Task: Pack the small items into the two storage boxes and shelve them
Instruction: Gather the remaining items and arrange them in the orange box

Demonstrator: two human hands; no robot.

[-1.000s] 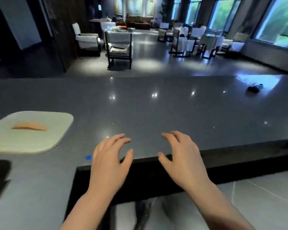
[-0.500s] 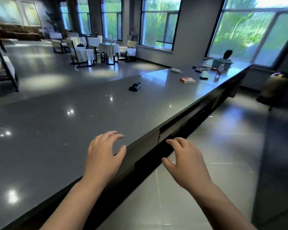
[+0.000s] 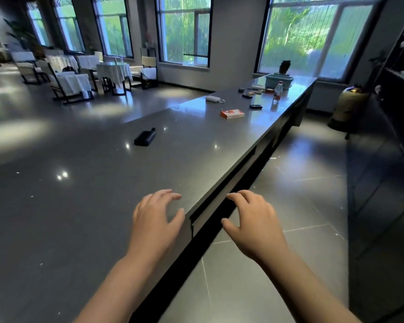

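Small items lie along a long dark counter [image 3: 84, 206]: a black device [image 3: 145, 137] nearest me, a red and white pack [image 3: 232, 113], a white case [image 3: 212, 98], small dark items [image 3: 255, 106] and a water bottle [image 3: 277, 91]. At the far end stands a pale green storage box [image 3: 279, 80]. My left hand [image 3: 156, 220] hovers over the counter's near edge, fingers loosely spread, holding nothing. Past that edge, my right hand [image 3: 252, 220] hangs over the floor, also empty and relaxed.
A tiled aisle [image 3: 289, 206] runs along the counter's right side. Dark shelving [image 3: 397, 108] lines the right wall, with a rounded greenish container [image 3: 348, 108] on the floor near it. Chairs and cloth-covered tables [image 3: 112, 71] fill the room at back left.
My view has swung right along the counter, away from the pale tray, and the far items and green box have come into sight. Both hands stay raised and empty.
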